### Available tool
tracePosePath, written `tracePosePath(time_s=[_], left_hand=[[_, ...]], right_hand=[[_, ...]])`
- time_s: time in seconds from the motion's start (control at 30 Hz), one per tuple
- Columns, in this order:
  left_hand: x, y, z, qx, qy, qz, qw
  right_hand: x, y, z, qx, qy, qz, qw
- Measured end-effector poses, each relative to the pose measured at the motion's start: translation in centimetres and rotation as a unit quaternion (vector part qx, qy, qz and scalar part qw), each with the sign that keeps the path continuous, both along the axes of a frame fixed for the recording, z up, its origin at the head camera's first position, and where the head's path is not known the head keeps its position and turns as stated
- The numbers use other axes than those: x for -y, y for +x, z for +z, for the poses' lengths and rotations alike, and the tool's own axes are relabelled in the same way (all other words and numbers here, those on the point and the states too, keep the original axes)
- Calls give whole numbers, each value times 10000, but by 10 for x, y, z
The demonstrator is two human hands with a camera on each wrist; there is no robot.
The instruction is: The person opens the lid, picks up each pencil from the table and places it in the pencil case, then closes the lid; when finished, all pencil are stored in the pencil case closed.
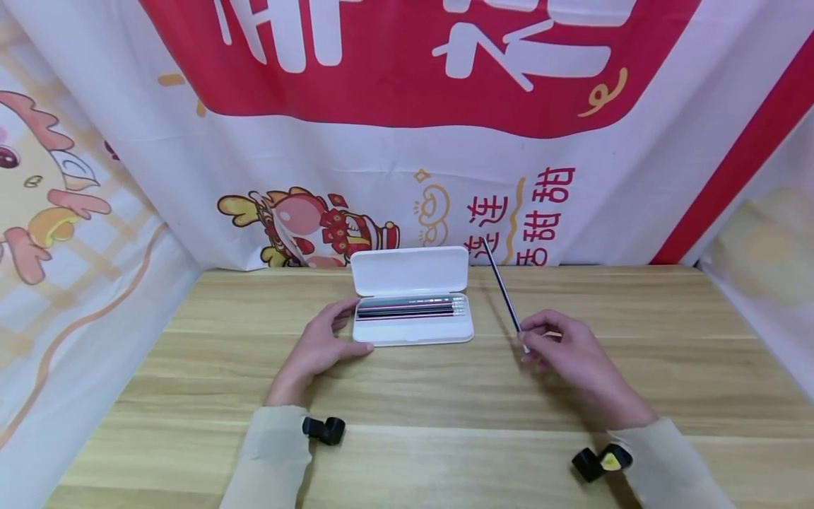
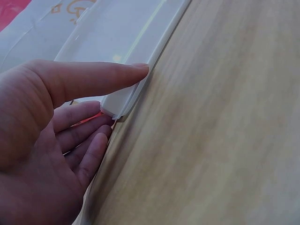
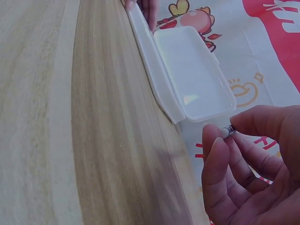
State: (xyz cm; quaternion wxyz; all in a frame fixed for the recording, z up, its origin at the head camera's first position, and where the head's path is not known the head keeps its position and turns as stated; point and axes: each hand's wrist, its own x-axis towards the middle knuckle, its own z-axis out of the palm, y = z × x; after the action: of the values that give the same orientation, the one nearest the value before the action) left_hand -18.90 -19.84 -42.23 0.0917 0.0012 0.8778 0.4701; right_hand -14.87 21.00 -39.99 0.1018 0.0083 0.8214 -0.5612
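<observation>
A white pencil case (image 1: pixel 413 334) lies on the table with its lid (image 1: pixel 410 272) raised at the back. Several dark pencils (image 1: pixel 407 309) lie side by side in its tray, white eraser ends to the right. My left hand (image 1: pixel 324 343) holds the case's left end, thumb along the front edge, fingers (image 2: pixel 96 150) loosely bent at the side. Right of the case, my right hand (image 1: pixel 562 346) pinches a dark pencil (image 1: pixel 502 290) near its white eraser end (image 3: pixel 227 131). This pencil slants up and away to the left, above the table.
The wooden table (image 1: pixel 445 452) ends at the back against a hanging white cloth (image 1: pixel 369 155) with red print. More printed cloth (image 1: pixel 76 233) hangs along the left side. Dark wrist cameras (image 1: pixel 326 430) sit on both sleeves.
</observation>
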Motion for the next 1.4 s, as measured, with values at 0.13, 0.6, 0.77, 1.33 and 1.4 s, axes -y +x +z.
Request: tracePosePath(time_s=[0.13,0.6,0.77,1.33,1.4], left_hand=[[0,-1,-2,2,1,-1,10000],[1,-3,-2,8,41,3,10000],[2,-2,-3,41,98,43,9999],[3,-1,-4,45,213,60,9997],[3,-1,-4,21,226,44,9997]], right_hand=[[1,1,-1,-80,97,104,9999],[16,-13,12,-606,1179,326,9906],[26,-30,13,-921,1496,537,9830],[65,-70,6,-1371,1294,1006,9769],[68,-72,5,-1398,1310,1020,9762]])
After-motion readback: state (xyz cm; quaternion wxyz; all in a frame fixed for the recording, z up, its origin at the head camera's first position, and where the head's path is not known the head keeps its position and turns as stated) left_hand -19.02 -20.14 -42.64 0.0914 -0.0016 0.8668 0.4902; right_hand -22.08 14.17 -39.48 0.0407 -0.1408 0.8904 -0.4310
